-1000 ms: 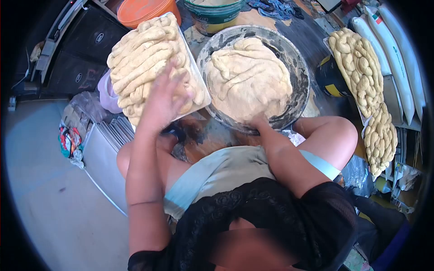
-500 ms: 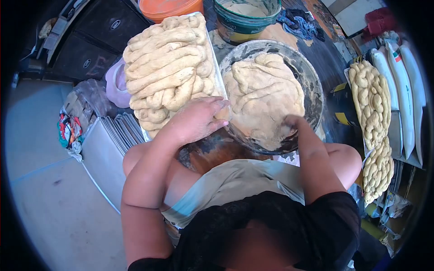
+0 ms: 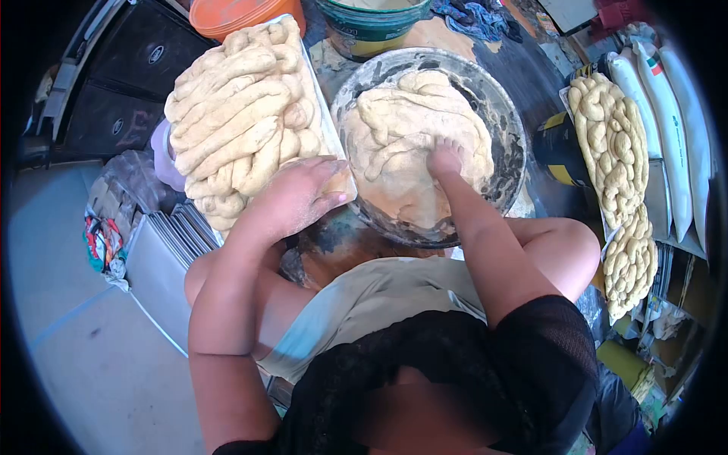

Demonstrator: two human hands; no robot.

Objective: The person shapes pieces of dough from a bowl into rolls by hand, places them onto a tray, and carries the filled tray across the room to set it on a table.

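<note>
Floury dough (image 3: 417,114) lies folded over itself in a wide dark basin (image 3: 518,152) between my knees. My right hand (image 3: 445,158) presses into the middle of this dough with its fingers curled in; the fingertips are partly hidden. My left hand (image 3: 303,193) is at the basin's left rim, closed around a flat tan piece (image 3: 343,182) that looks like a scraper. Just beyond that hand, a tray (image 3: 322,98) carries thick ropes of dough (image 3: 235,114) piled in rows. Flour dusts my left hand.
Behind the basin stand a green bucket (image 3: 371,34) and an orange tub (image 3: 250,15). To the right are braided dough (image 3: 610,144), a black bucket (image 3: 557,148) and long white sacks (image 3: 665,136). Stacked metal trays (image 3: 171,243) lean at the left.
My right hand has moved from the dough's near right edge up to its middle, and the near part of the dough has folded away. My left hand keeps its hold at the rim.
</note>
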